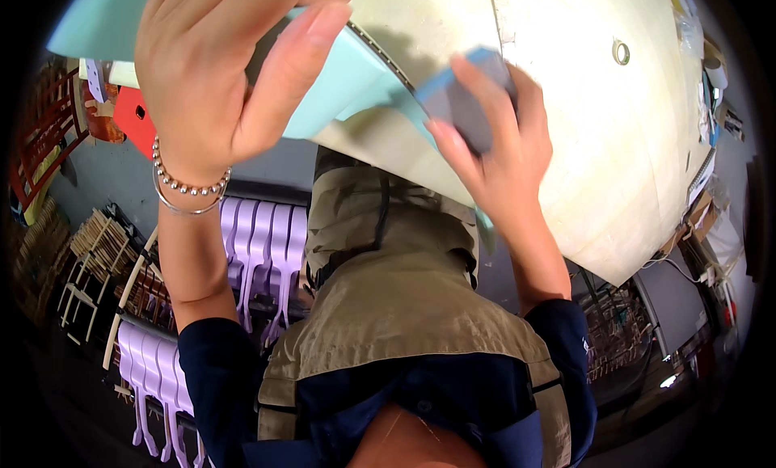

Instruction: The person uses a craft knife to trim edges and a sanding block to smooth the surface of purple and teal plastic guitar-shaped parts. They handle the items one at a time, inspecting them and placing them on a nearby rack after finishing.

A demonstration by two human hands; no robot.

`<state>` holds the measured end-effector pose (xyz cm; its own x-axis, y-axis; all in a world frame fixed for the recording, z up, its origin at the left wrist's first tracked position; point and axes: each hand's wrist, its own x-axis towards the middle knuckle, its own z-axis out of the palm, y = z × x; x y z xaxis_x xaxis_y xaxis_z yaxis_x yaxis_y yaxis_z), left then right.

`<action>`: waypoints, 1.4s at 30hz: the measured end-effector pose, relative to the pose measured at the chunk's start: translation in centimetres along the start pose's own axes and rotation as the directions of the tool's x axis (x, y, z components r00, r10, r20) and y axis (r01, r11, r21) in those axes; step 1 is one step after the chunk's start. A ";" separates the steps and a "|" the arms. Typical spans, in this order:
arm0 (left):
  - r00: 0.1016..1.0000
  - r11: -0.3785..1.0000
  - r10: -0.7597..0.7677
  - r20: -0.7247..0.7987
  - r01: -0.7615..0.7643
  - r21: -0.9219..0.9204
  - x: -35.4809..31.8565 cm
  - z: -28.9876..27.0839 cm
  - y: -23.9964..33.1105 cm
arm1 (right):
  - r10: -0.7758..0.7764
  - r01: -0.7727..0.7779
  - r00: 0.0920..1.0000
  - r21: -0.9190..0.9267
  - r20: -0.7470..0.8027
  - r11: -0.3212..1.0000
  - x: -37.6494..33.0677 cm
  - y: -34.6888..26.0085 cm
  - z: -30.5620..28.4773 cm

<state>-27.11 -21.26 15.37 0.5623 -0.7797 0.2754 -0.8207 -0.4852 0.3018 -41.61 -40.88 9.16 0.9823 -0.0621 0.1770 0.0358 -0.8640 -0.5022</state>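
Observation:
A light turquoise, curved piece point(356, 80) with a dark, dotted strip along one edge extends across the top left of the head view. My left hand point(218, 72) is curled over it, thumb along its upper face; the fingertips are cut off or hidden. A beaded bracelet and a thin bangle circle that wrist. Between the fingers and thumb of my right hand point(509, 137) is a grey-and-blue block point(470, 100), slightly blurred. The block's left side meets or nearly meets the piece's dotted edge; exact contact cannot be told.
A pale table point(598, 169) fills the upper right, bearing a small metal ring point(620, 52) and a thin pale strip point(502, 15). Purple long-stemmed parts point(263, 242) hang on a rack at lower left. A red item point(134, 120) lies beside my left wrist. Wooden sticks point(105, 242) stand farther left.

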 end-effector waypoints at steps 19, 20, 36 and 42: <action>0.934 0.994 -0.066 -0.352 0.031 -0.104 -0.2 2.5 0.1 | 0.089 -0.095 0.990 0.055 0.113 0.994 -4.5 1.8 -2.2; 0.936 0.994 -0.055 -0.347 0.020 -0.104 -0.1 2.5 0.1 | 0.058 -0.062 0.995 0.047 0.082 0.997 -2.3 0.8 -1.2; 0.992 0.991 -0.001 -0.124 -0.015 -0.132 -0.8 0.9 0.0 | 0.088 -0.098 0.984 0.063 0.152 0.993 -2.1 0.5 -1.7; 0.988 0.988 0.066 -0.139 -0.085 -0.132 -1.0 1.5 -0.5 | 0.354 -0.393 0.919 0.337 0.174 0.855 -11.8 9.3 -7.2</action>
<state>-27.45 -20.80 13.60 0.5155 -0.7476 0.4189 -0.8447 -0.3610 0.3951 -54.15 -51.78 8.51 0.9475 -0.2757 -0.1623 -0.2933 -0.5462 -0.7846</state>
